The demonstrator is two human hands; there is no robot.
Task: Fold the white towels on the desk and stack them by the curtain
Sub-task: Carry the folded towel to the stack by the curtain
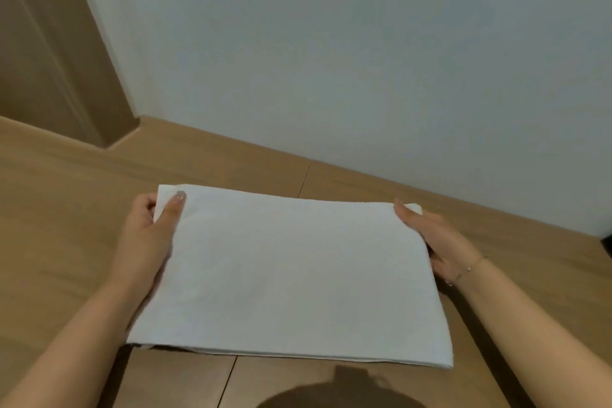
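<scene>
Both hands, left (pixel 145 235) and right (pixel 440 242), pinch the far corners of the folded towel (pixel 291 278); uneven grip could skew its layers on the counter (pixel 66 209).

Bare desk (pixel 82 209) flanks the towel (pixel 291 275); wall (pixel 331 60) blocks behind.

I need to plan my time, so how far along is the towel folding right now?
Done: the white towel already looks folded into a flat layered rectangle on the desk. In hand: the left hand and right hand pinch its far corners, thumbs on top. Left: carrying it to the curtain, where no stack shows yet. No other towels are in view, so I can't count what remains.
</scene>
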